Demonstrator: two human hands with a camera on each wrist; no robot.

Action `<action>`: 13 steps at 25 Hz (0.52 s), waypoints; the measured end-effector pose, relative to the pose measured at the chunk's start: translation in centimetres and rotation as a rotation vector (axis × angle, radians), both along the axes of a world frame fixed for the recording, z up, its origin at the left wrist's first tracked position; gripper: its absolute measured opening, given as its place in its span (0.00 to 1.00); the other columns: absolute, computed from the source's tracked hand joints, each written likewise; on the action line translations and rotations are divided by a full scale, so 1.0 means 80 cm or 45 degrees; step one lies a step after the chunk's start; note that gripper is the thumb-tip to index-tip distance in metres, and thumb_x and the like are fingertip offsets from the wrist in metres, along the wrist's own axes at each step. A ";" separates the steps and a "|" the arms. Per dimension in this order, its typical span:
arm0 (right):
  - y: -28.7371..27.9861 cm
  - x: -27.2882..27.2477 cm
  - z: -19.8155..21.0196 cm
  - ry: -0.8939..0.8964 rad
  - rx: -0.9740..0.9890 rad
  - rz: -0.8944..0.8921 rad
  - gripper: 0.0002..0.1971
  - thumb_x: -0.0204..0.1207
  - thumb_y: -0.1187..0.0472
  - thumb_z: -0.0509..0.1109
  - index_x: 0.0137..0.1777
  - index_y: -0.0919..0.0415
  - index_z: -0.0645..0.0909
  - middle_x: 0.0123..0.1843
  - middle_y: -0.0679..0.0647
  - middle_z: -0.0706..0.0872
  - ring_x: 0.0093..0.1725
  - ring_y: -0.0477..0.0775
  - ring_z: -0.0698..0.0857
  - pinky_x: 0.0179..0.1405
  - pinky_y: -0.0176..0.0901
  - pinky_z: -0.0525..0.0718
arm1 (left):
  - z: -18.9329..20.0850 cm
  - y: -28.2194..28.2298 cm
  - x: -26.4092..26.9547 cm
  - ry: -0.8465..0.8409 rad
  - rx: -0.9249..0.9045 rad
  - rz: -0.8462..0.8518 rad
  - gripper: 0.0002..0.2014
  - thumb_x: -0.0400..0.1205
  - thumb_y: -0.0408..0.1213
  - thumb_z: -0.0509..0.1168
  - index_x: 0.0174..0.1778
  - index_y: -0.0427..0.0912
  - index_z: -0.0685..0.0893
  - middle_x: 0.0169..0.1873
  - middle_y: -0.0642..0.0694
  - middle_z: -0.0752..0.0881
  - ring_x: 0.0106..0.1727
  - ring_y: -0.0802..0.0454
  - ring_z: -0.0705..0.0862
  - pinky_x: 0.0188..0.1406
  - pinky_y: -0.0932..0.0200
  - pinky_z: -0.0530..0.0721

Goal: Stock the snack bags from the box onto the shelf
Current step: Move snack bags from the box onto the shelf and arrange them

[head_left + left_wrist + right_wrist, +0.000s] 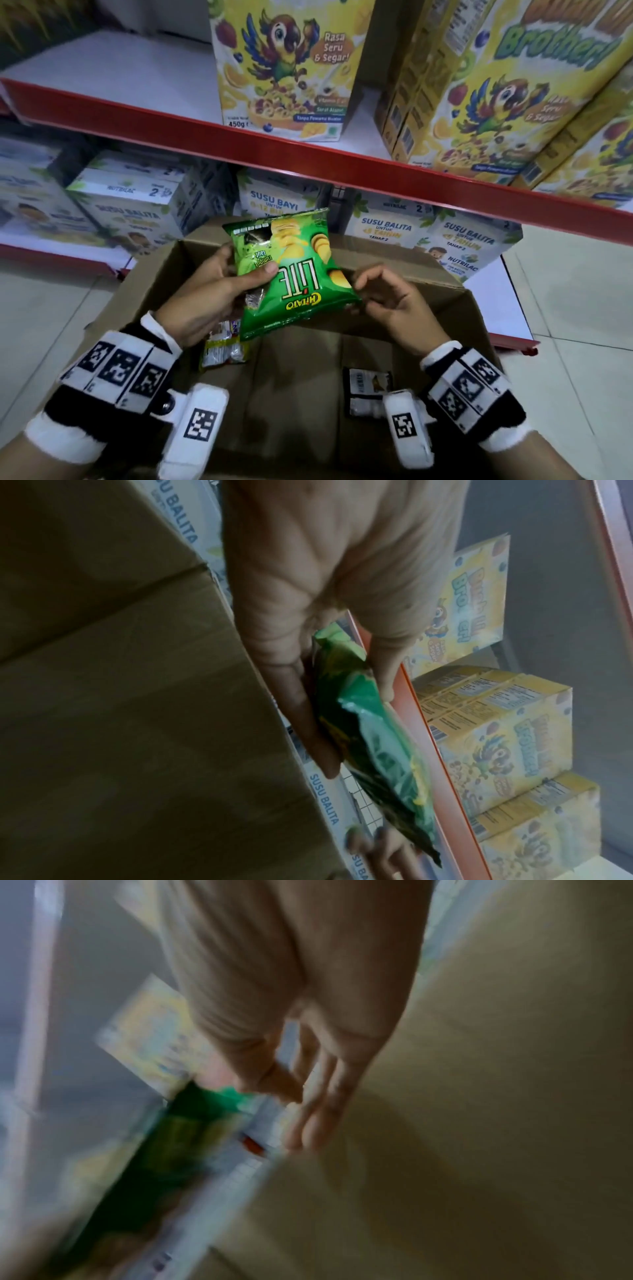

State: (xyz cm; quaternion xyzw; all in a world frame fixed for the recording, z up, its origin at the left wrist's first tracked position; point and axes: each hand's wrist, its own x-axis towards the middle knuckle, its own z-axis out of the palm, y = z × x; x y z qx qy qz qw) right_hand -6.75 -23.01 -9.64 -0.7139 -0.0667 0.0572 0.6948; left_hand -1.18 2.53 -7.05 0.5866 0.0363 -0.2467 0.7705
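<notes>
Your left hand (202,294) grips the green bag (291,270) above the open box (428,274), thumb across its front and fingers behind, the print upside down to you. Your right hand (387,298) holds nothing, fingers loosely curled just beside the bag's right edge. Near the box's left wall lies a yellow packet (222,349); near its right wall, two dark packets (368,390). The red-edged shelf (171,113) above carries cereal boxes (284,68)
</notes>
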 end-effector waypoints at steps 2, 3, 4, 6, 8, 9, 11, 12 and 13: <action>-0.010 0.004 -0.049 0.316 -0.259 0.071 0.18 0.72 0.85 0.60 0.46 0.62 0.79 0.44 0.54 0.84 0.43 0.43 0.88 0.45 0.30 0.83 | -0.001 0.008 -0.002 -0.033 0.043 0.035 0.33 0.63 0.38 0.75 0.67 0.44 0.76 0.50 0.44 0.91 0.48 0.45 0.91 0.36 0.51 0.90; -0.016 0.008 -0.077 0.444 -0.591 0.178 0.15 0.74 0.81 0.61 0.50 0.62 0.80 0.47 0.56 0.85 0.48 0.44 0.87 0.47 0.28 0.81 | -0.003 0.011 -0.004 -0.047 0.050 0.062 0.31 0.64 0.37 0.74 0.65 0.45 0.77 0.50 0.45 0.91 0.48 0.45 0.91 0.35 0.52 0.90; -0.026 0.012 -0.108 0.580 -0.965 0.306 0.13 0.77 0.75 0.64 0.58 0.63 0.81 0.55 0.58 0.84 0.57 0.49 0.84 0.53 0.31 0.79 | -0.005 0.013 -0.006 -0.065 0.045 0.081 0.29 0.65 0.36 0.73 0.63 0.45 0.78 0.50 0.45 0.91 0.47 0.47 0.91 0.35 0.55 0.89; -0.037 0.008 -0.168 0.797 -1.606 0.574 0.27 0.80 0.58 0.66 0.77 0.63 0.67 0.78 0.59 0.69 0.76 0.57 0.70 0.70 0.42 0.69 | -0.006 0.017 -0.010 -0.110 0.051 0.076 0.23 0.66 0.35 0.72 0.58 0.45 0.80 0.50 0.46 0.91 0.48 0.50 0.91 0.35 0.60 0.88; -0.041 -0.008 -0.211 0.979 -1.748 0.726 0.44 0.77 0.49 0.69 0.84 0.56 0.44 0.84 0.58 0.54 0.81 0.62 0.60 0.77 0.54 0.65 | -0.005 0.020 -0.014 -0.145 0.076 0.085 0.22 0.66 0.35 0.72 0.56 0.48 0.81 0.50 0.49 0.91 0.49 0.53 0.90 0.39 0.62 0.89; -0.041 -0.015 -0.229 1.046 -1.739 0.722 0.49 0.75 0.49 0.71 0.84 0.52 0.38 0.85 0.58 0.52 0.81 0.65 0.59 0.76 0.61 0.66 | -0.005 0.021 -0.016 -0.157 0.083 0.100 0.22 0.66 0.35 0.72 0.57 0.48 0.81 0.51 0.50 0.91 0.50 0.53 0.90 0.41 0.61 0.89; -0.036 -0.026 -0.250 1.081 -1.797 0.747 0.49 0.76 0.48 0.70 0.83 0.48 0.36 0.84 0.61 0.51 0.81 0.68 0.59 0.75 0.67 0.66 | -0.004 0.022 -0.016 -0.167 0.063 0.121 0.25 0.66 0.34 0.71 0.61 0.47 0.79 0.53 0.48 0.90 0.53 0.51 0.89 0.47 0.57 0.89; -0.029 -0.029 -0.251 1.062 -1.843 0.763 0.44 0.78 0.47 0.66 0.84 0.48 0.38 0.83 0.63 0.52 0.80 0.69 0.59 0.75 0.66 0.64 | -0.004 0.024 -0.016 -0.165 0.046 0.134 0.26 0.67 0.34 0.71 0.63 0.47 0.78 0.54 0.47 0.90 0.54 0.50 0.89 0.48 0.56 0.89; -0.024 -0.029 -0.250 1.029 -1.864 0.775 0.40 0.80 0.48 0.63 0.84 0.51 0.42 0.83 0.64 0.55 0.80 0.68 0.60 0.76 0.65 0.64 | -0.005 0.026 -0.016 -0.165 0.032 0.144 0.27 0.68 0.33 0.71 0.64 0.47 0.78 0.55 0.46 0.90 0.54 0.49 0.89 0.48 0.55 0.89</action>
